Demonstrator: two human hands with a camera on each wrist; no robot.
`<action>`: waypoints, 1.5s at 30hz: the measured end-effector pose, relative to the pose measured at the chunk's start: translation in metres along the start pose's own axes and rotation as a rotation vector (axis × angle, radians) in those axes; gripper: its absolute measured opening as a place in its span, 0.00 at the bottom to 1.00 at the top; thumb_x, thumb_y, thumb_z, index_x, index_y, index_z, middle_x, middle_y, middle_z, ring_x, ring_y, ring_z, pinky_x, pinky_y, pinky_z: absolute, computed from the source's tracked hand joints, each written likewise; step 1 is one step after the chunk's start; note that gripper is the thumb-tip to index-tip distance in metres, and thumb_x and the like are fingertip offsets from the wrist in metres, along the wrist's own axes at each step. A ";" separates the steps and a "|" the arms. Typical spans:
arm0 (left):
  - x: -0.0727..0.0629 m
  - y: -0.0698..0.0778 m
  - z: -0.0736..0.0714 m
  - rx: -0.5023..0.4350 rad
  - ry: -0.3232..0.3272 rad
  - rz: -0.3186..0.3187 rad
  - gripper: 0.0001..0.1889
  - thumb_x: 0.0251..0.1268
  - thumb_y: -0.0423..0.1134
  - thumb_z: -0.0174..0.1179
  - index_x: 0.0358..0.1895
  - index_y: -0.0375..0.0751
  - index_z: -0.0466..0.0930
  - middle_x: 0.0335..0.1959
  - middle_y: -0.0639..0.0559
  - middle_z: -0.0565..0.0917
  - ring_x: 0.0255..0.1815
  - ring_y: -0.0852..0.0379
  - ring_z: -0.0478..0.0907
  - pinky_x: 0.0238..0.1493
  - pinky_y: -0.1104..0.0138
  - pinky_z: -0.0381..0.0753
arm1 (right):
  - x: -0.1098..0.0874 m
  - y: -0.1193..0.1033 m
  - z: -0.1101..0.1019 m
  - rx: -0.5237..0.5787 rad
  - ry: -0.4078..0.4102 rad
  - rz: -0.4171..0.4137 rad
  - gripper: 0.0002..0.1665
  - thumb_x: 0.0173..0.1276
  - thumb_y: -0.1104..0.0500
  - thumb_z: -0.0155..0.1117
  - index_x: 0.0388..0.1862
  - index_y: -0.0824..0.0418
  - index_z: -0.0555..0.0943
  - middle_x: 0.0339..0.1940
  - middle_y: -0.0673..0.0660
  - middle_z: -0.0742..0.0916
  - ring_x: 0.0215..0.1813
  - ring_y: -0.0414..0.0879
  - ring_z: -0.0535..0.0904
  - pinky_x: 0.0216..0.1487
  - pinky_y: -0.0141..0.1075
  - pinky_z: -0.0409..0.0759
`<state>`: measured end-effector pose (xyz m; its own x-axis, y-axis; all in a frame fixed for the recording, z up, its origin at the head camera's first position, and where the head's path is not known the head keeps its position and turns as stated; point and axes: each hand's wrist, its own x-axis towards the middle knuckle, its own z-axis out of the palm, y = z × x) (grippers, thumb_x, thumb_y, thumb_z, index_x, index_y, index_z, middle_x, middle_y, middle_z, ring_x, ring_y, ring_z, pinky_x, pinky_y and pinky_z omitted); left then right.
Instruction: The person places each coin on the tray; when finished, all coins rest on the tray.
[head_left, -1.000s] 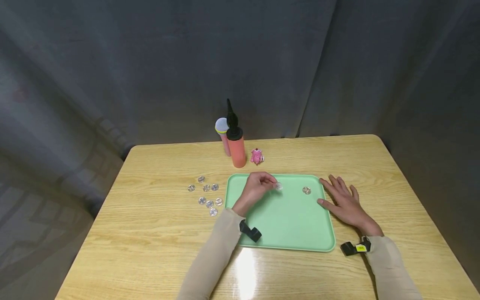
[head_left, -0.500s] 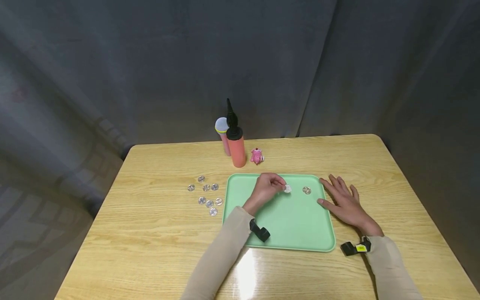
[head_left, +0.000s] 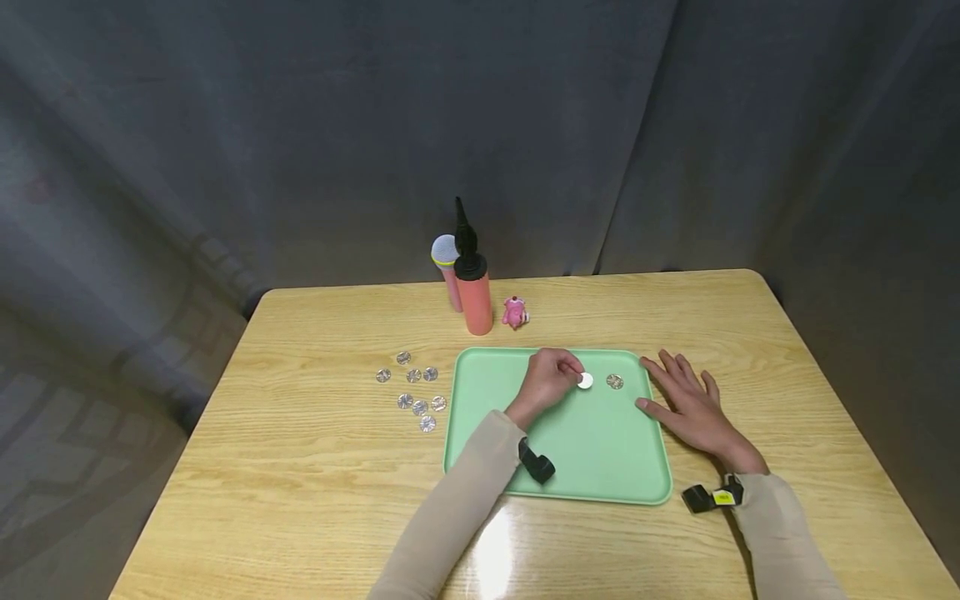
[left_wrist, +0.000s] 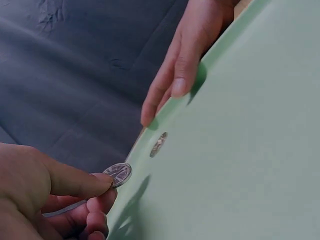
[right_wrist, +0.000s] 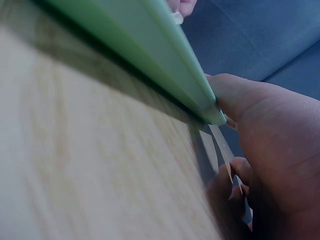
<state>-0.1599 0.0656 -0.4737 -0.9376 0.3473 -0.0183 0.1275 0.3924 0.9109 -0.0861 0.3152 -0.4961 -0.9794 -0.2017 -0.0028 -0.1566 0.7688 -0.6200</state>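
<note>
Between thumb and fingertips my left hand (head_left: 549, 382) pinches a silver coin (left_wrist: 119, 174), held over the far half of the green tray (head_left: 585, 450). Another coin (head_left: 615, 381) lies flat on the tray to the right, apart from the held one. My right hand (head_left: 692, 408) rests at the tray's right edge with its fingers spread; in the right wrist view its thumb (right_wrist: 227, 95) touches the rim. Left of the tray, several silver coins (head_left: 420, 407) lie scattered on the wooden table.
Behind the tray stands a coral pump (head_left: 476, 304) with a black top, and a pink toy microphone (head_left: 446, 250) partly behind it. A small pink figure (head_left: 514, 312) is to their right. A dark curtain (head_left: 375, 150) hangs behind the table (head_left: 285, 467).
My left hand has moved right across the tray with the pinched coin, closer to the coin lying there. The right hand has stayed in place.
</note>
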 end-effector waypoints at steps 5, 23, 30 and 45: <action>0.002 -0.001 0.006 0.095 0.022 0.022 0.09 0.57 0.21 0.60 0.36 0.33 0.87 0.25 0.43 0.86 0.19 0.69 0.67 0.24 0.80 0.66 | 0.000 0.000 0.000 0.000 -0.006 -0.001 0.43 0.75 0.45 0.57 0.82 0.56 0.53 0.82 0.74 0.49 0.82 0.72 0.35 0.71 0.72 0.27; 0.000 -0.004 0.015 0.406 0.037 0.123 0.06 0.62 0.37 0.68 0.41 0.44 0.90 0.30 0.53 0.87 0.33 0.62 0.77 0.40 0.74 0.73 | 0.001 0.000 0.000 -0.012 -0.005 -0.003 0.43 0.75 0.45 0.57 0.82 0.55 0.53 0.82 0.74 0.50 0.82 0.72 0.36 0.70 0.73 0.28; 0.001 -0.006 0.018 0.466 0.013 0.140 0.07 0.63 0.39 0.68 0.42 0.46 0.90 0.32 0.54 0.86 0.33 0.65 0.73 0.35 0.77 0.67 | 0.000 -0.001 -0.001 -0.006 0.006 -0.010 0.43 0.74 0.46 0.58 0.81 0.56 0.54 0.81 0.74 0.51 0.82 0.72 0.37 0.70 0.73 0.28; 0.000 -0.006 0.018 0.500 -0.002 0.164 0.06 0.63 0.40 0.68 0.41 0.46 0.91 0.34 0.54 0.87 0.35 0.64 0.76 0.36 0.78 0.68 | 0.000 -0.002 -0.001 -0.009 0.006 -0.014 0.43 0.74 0.46 0.58 0.81 0.56 0.54 0.81 0.75 0.51 0.82 0.73 0.37 0.70 0.73 0.28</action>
<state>-0.1548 0.0788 -0.4872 -0.8916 0.4401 0.1066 0.4121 0.6912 0.5936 -0.0858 0.3143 -0.4939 -0.9778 -0.2090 0.0109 -0.1717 0.7715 -0.6127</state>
